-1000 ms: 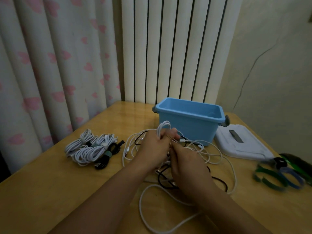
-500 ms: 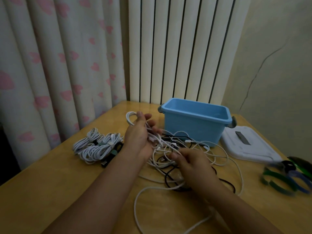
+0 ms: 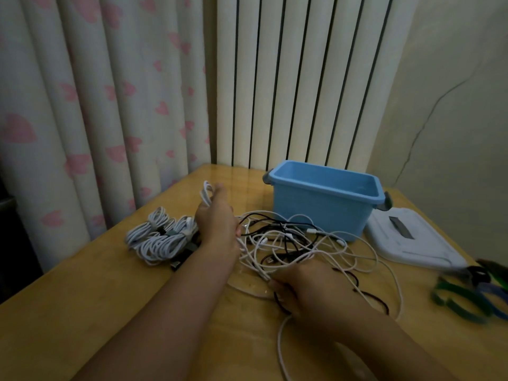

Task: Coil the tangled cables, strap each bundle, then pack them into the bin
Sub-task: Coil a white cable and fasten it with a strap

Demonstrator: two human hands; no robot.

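Note:
A tangle of white and black cables (image 3: 297, 243) lies on the wooden table (image 3: 82, 298) in front of the blue bin (image 3: 324, 204). My left hand (image 3: 217, 218) is raised left of the tangle and grips a few loops of white cable (image 3: 206, 193), whose strand runs down into the pile. My right hand (image 3: 308, 287) rests low on the near side of the tangle, pinching a white strand. Strapped white and black bundles (image 3: 162, 237) lie to the left of my left arm. Green and blue straps (image 3: 464, 292) lie at the right edge.
The white bin lid (image 3: 412, 240) lies flat right of the bin. A curtain hangs along the left, vertical blinds behind the table, a wall to the right. The table's left edge runs diagonally near the bundles.
My hands have parted. The left one carried its white loops up and to the left, away from the bin, and the right one dropped toward me onto the tangle.

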